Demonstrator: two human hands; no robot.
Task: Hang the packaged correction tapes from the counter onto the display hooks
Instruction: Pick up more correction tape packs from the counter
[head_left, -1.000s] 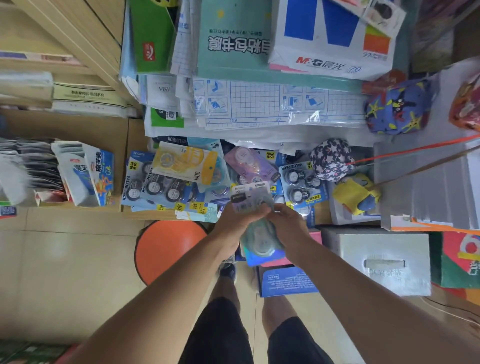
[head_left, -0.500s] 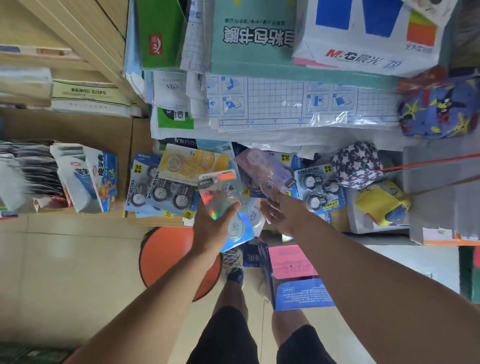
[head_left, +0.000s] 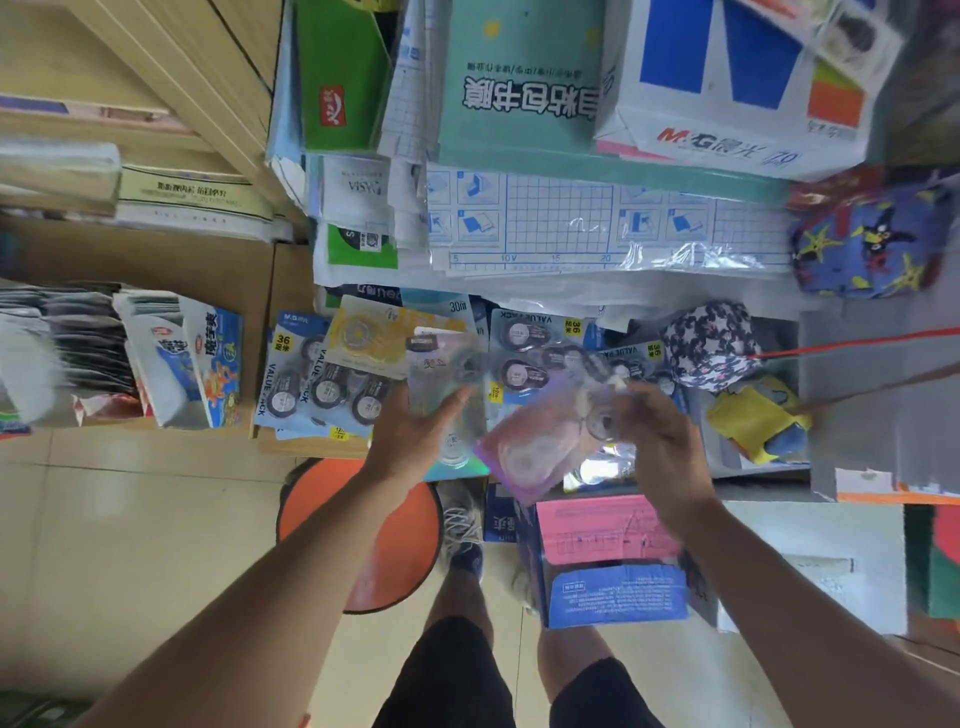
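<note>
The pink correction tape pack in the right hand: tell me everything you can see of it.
The pink correction tape pack is a flat pink card under a glossy clear blister with a rounded dispenser inside. It is motion-blurred, so print is unreadable. It is tilted, lower corner toward the floor, above the counter's front edge. The right hand pinches its upper right end; its left edge lies by the pack in the left hand.

Stacked paper packs (head_left: 597, 228) overhang the crowded counter (head_left: 291, 312); floor (head_left: 130, 519) open.

"VALUE PACK" on blue tape packs (head_left: 291, 379)
</note>
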